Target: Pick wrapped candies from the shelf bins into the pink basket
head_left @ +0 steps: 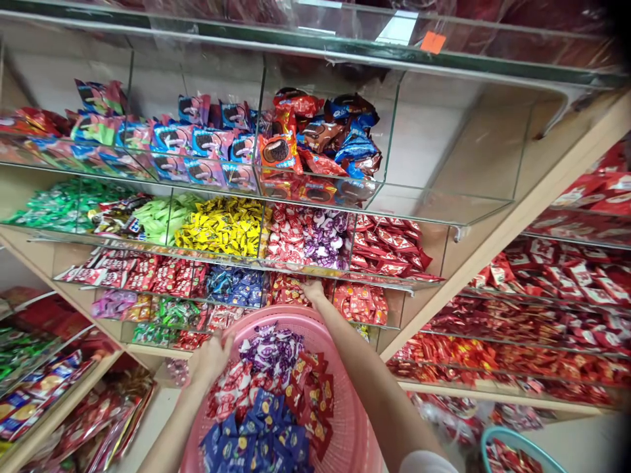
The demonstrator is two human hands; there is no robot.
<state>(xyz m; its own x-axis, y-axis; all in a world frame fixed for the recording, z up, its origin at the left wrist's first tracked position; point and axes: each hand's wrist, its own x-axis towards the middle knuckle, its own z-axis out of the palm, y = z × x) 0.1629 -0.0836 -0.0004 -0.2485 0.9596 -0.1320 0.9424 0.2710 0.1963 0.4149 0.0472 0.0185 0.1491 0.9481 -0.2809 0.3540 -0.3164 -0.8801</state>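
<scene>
A pink plastic basket (348, 368) is in front of me, with my left hand (211, 360) closed on its left rim. Inside it, purple-and-white wrapped candies (271, 351), red-and-white wrapped candies (231, 389), red packets (315, 401) and dark blue packets (256, 430) lie in separate heaps. Past the far rim, my right hand (314, 291) reaches into a low shelf compartment of red packets (286, 289). Its fingers look curled at those packets; whatever they hold is too small to make out. Blue packets (234, 286) lie left of that hand, orange-red packets (361, 303) to its right.
Glass shelves (315, 266) with thin dividers rise above my hands, holding yellow packets (221, 226) and wrapped cookies (320, 141). A slanted wooden post (473, 256) borders the right side. A teal basket (517, 437) stands low at right.
</scene>
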